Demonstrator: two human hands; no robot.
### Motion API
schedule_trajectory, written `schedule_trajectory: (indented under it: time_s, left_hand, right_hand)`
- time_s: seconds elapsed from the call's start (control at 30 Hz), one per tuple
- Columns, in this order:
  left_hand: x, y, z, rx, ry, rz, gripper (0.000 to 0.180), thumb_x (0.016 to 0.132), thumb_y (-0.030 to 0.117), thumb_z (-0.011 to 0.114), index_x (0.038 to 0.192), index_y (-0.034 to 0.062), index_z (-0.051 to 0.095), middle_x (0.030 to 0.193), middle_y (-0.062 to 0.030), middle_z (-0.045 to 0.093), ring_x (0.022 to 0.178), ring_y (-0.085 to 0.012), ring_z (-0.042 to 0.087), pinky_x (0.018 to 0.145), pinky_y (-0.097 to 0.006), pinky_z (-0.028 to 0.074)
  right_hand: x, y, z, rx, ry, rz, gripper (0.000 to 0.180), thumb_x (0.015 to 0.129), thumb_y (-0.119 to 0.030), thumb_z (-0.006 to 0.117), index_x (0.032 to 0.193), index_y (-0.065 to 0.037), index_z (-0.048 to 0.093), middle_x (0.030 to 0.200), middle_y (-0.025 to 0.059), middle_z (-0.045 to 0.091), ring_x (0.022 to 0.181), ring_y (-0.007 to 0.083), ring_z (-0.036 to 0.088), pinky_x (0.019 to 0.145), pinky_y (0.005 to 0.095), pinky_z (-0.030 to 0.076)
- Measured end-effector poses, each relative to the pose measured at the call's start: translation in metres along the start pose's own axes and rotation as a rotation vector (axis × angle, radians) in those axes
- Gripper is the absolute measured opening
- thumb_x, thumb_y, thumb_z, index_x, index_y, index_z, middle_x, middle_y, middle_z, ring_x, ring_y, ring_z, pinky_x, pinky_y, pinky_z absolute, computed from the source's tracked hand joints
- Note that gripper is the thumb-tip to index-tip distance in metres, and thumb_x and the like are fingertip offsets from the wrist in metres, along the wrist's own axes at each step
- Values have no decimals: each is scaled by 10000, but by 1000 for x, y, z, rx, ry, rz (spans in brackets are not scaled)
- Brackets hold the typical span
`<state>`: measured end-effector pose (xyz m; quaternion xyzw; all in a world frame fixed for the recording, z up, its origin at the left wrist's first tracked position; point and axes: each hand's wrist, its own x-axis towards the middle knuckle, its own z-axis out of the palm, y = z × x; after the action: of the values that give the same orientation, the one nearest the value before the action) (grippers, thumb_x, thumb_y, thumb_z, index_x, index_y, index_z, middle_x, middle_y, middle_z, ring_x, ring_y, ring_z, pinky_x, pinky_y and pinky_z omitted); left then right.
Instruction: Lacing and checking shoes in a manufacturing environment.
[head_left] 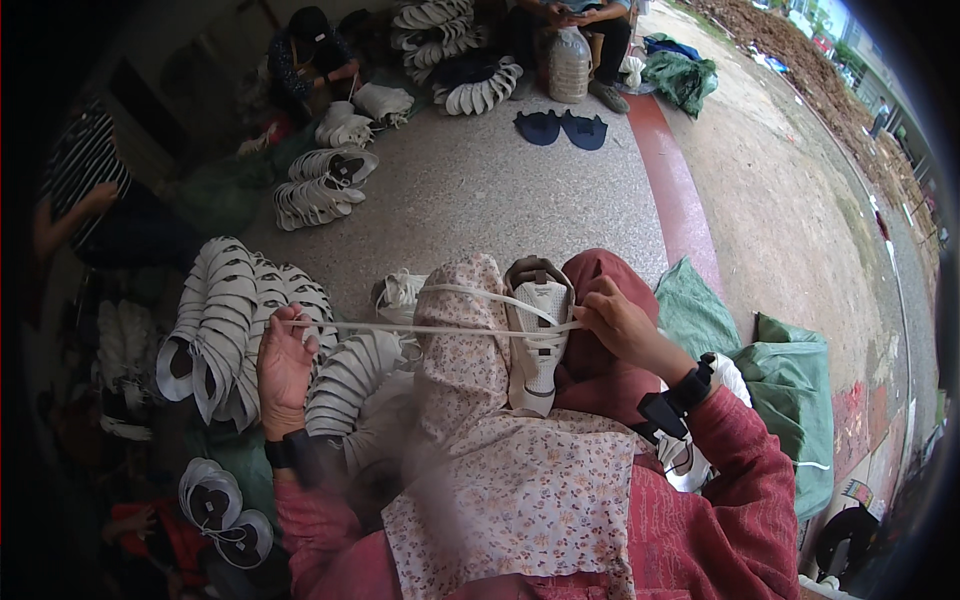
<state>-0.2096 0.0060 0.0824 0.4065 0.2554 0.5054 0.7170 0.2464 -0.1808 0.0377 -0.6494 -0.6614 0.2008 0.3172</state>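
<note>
A white shoe upper (540, 375) with a brown collar lies between my knees, toe end toward me. A pale flat shoelace (440, 328) passes through it and stretches taut across my lap. Out to the left, my left hand (286, 372) pinches the lace near one end, its other fingers partly raised. My right hand (622, 322) is closed on the lace beside the upper, close to its eyelets. Another stretch of lace loops over my left knee, on the flowered apron (530, 480).
Nested stacks of white uppers (235, 325) stand left of my legs, with more stacks (320, 190) farther off. Green sacks (790, 390) lie at my right. Two dark blue pieces (560, 129) lie on the floor ahead, near a large clear bottle (569, 70). Other people sit around.
</note>
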Motion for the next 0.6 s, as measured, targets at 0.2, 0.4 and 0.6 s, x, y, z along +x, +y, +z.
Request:
schedule_trajectory:
  time_s: [0.2,0.4,0.6]
  left_hand:
    - [6,-3,-16,-26,-5,-46,288,1007,313,545,1176,88,604,1232,-52,634,1082,-151,591,779,-304,483]
    - [10,-4,-16,-55,-34,-42,318,1013,310,531,1227,83,593,1179,-59,671,1085,-168,622,833,-317,515]
    - [10,-7,-16,-84,-31,-41,319,1016,293,529,1232,67,593,1139,-69,689,1056,-188,647,870,-348,531]
  right_hand:
    - [18,-17,3,-208,150,-180,161,838,-231,683,896,-94,620,1012,96,551,982,302,534,844,390,419]
    - [35,-25,14,-520,-62,-306,177,816,-257,687,842,-94,623,920,66,590,998,237,526,854,369,373]
    - [40,-12,25,-387,-136,-271,137,862,-200,638,896,-72,603,898,86,604,889,290,581,847,390,402]
